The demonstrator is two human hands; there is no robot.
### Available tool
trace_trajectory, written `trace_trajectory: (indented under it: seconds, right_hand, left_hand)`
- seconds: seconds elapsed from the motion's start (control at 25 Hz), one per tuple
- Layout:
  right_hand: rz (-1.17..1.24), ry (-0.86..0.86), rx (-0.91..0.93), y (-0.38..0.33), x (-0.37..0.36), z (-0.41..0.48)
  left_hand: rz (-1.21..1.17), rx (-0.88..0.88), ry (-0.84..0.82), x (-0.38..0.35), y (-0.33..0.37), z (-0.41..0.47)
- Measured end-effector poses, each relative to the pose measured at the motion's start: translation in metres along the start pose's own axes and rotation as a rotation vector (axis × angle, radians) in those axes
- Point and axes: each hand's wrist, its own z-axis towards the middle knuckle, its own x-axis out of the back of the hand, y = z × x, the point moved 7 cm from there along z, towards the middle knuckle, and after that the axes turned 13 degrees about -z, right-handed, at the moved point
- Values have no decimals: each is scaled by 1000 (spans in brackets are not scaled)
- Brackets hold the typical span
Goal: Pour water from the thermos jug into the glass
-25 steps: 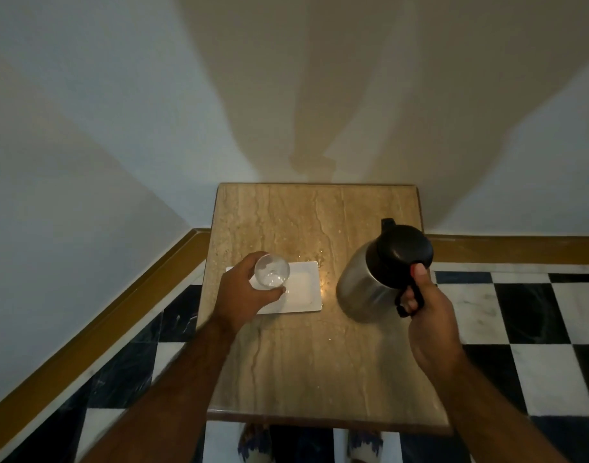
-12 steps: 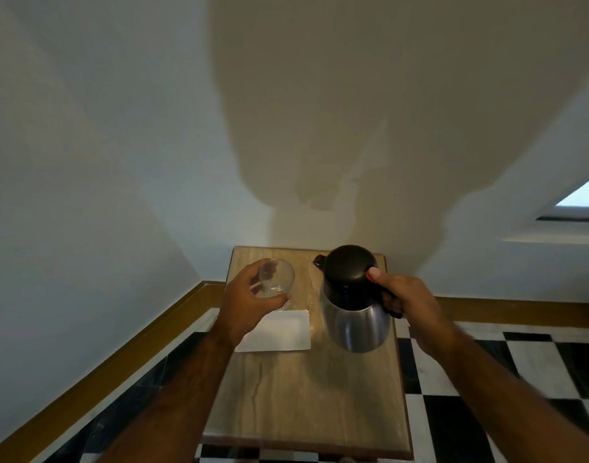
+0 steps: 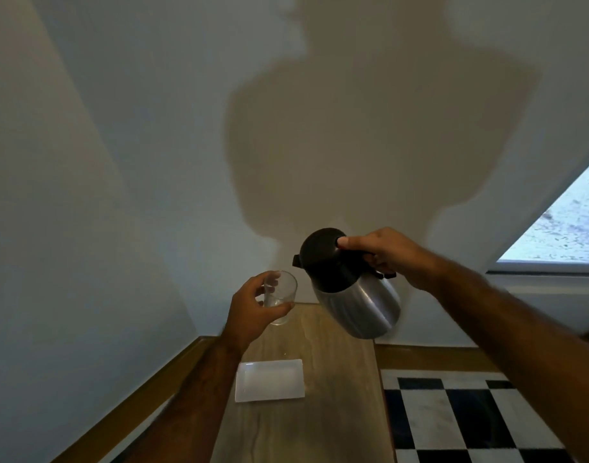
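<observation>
**Spout just right of the glass rim, pour not yet begun**

Glass sits in the air above the far left part of the worktop, upright or nearly so, mouth up. It looks clear and empty, though a little water at the bottom cannot be ruled out. The left hand is wrapped round its lower half, thumb across the near side and fingers curled behind, a closed hold.

Just to the right of it hangs the thermos jug, also lifted clear of the worktop. Its long axis is tilted: the black top leans up and left toward the glass, the steel belly swings down and right. The small spout points left and lies slightly above the glass rim and just beside it, not yet over the mouth. No stream of water shows. The right hand grips the handle on the far right side of the jug, fingers closed round it, thumb pressed on the lid.

The coming move likely turns on that short gap: the spout needs to come left over the mouth, or the glass right under it, with more tilt.

Count: one glass, one jug, two hands. One white rectangular dish lies bare on the worktop, near and below the glass.
</observation>
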Motion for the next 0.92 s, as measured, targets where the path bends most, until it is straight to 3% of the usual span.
trace_trajectory:
  seconds: [0.4, 0.92]
  right_hand:
    - [-341, -66, 62, -100, 22, 9]
    - [-715, -124, 100, -143, -6, 22]
  left_hand:
    - [-15, -101, 19, 13, 58, 1]
    - [-6, -85, 24, 21, 63, -6]
